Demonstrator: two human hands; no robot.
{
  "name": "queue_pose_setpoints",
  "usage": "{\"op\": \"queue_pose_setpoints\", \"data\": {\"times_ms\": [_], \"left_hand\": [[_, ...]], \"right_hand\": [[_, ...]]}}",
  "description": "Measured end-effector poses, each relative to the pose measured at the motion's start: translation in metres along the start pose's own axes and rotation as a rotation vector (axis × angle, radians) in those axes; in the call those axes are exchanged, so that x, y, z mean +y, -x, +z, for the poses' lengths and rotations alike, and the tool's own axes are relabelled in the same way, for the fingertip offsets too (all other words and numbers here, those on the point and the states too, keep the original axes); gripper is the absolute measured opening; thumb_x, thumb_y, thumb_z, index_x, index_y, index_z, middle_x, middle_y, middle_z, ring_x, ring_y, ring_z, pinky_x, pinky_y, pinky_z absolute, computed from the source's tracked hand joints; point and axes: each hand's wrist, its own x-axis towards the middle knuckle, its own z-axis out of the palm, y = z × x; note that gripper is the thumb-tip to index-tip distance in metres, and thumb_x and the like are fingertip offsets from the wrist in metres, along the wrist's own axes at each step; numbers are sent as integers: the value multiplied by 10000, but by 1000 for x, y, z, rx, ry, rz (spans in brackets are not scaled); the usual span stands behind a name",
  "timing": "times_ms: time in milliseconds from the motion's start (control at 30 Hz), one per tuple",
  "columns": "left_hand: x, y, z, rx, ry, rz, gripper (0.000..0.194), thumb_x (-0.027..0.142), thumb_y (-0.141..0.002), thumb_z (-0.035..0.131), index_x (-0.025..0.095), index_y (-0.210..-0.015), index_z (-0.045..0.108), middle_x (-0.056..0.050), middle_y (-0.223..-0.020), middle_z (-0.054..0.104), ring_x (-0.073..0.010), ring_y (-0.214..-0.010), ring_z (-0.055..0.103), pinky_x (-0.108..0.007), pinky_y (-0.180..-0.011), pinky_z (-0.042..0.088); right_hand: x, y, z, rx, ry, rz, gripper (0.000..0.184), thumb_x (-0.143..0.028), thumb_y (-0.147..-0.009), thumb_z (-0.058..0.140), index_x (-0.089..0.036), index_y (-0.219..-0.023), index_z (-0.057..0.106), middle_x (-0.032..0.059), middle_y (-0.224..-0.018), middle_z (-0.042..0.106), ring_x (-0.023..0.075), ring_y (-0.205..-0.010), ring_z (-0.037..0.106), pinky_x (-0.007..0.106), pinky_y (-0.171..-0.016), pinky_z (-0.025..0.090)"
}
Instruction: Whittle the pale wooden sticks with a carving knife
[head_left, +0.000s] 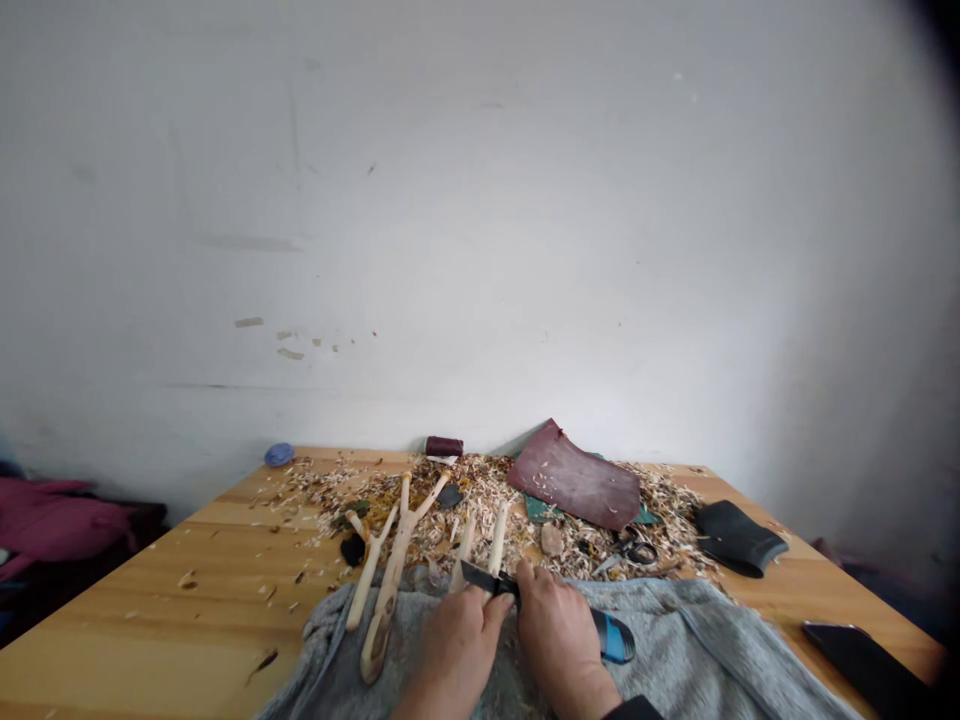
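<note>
My left hand (457, 650) is closed around a peeled pale wooden stick (465, 545), whose upper end rises above my fist. My right hand (559, 630) grips a black-bladed knife (484, 580), its blade reaching across to the stick. A blue and black handle (613, 636) sticks out below my right fist, apparently the knife's. Beside my left hand, a forked peeled branch (390, 570) lies across a grey fleece cloth (720, 640). A second pale stick (497, 540) stands close behind my hands; its lower end is hidden.
Wood shavings (480, 500) cover the back of the wooden table (150, 620). On them lie a maroon leather piece (574, 478) and scissors (634, 552). A black pouch (739, 538) and a phone (862, 670) sit at right. A white wall (480, 220) rises behind.
</note>
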Motion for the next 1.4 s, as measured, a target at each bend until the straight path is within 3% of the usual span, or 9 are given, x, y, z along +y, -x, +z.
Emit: {"op": "queue_pose_setpoints", "data": {"times_ms": [367,567,700,867,933,1033,1133,1233,1400], "left_hand": [[-2,0,9,54,33,36,394,428,-983,393,204,-907,709,-91,-889,774,-226,-863,725,-282,-640,368],[-4,-2,6,13,189,115,284,264,-957,395,208,-812,632,-27,-780,714,-153,-766,657,-252,-638,339],[-10,-3,5,-38,299,185,188,170,-875,441,213,-734,558,13,-690,628,-133,-701,592,-234,-628,341],[-12,-4,3,15,386,318,135,187,-828,500,198,-708,560,-24,-903,655,-144,-888,588,-216,-787,396],[-10,-2,1,22,366,311,150,207,-841,489,197,-712,564,-27,-912,659,-145,-908,592,-215,-807,407],[-5,4,-2,-50,339,245,210,229,-870,435,210,-686,536,-2,-744,642,-130,-767,617,-212,-706,421],[-1,10,-2,-206,442,220,242,286,-907,378,227,-734,537,25,-662,644,-112,-647,651,-202,-644,442],[-1,13,0,-242,506,217,249,345,-921,362,236,-779,536,18,-743,694,-106,-618,665,-197,-628,464],[-5,7,5,-166,538,203,235,363,-942,327,248,-820,492,44,-577,582,-113,-529,600,-199,-607,464]], "right_hand": [[5,-6,3,9,-145,85,243,-83,-906,455,-204,-1046,613,83,-946,742,220,-844,724,262,-656,450],[15,-12,5,7,-209,89,189,-142,-878,520,-228,-1009,625,63,-834,751,216,-807,718,243,-615,397],[19,-13,5,7,-159,77,247,-87,-874,460,-217,-1000,629,67,-891,743,203,-833,711,239,-641,406],[17,-10,3,25,-33,43,345,-33,-887,376,-196,-1071,619,114,-1031,700,202,-928,699,251,-721,449],[16,-11,4,29,-19,31,341,-33,-888,380,-195,-1073,617,120,-1024,697,207,-915,703,261,-725,459],[25,-16,4,53,-30,58,372,-18,-889,360,-201,-1094,610,121,-1040,706,207,-876,715,271,-698,463],[48,-24,3,53,-53,216,355,-68,-933,333,-203,-1107,612,110,-950,735,215,-805,726,282,-652,458],[69,-27,2,83,-66,306,271,-140,-937,408,-193,-1090,626,120,-913,746,233,-817,724,290,-655,450],[56,-20,5,147,-133,146,220,-172,-910,493,-218,-1070,637,77,-913,749,213,-823,712,262,-657,416]]}}
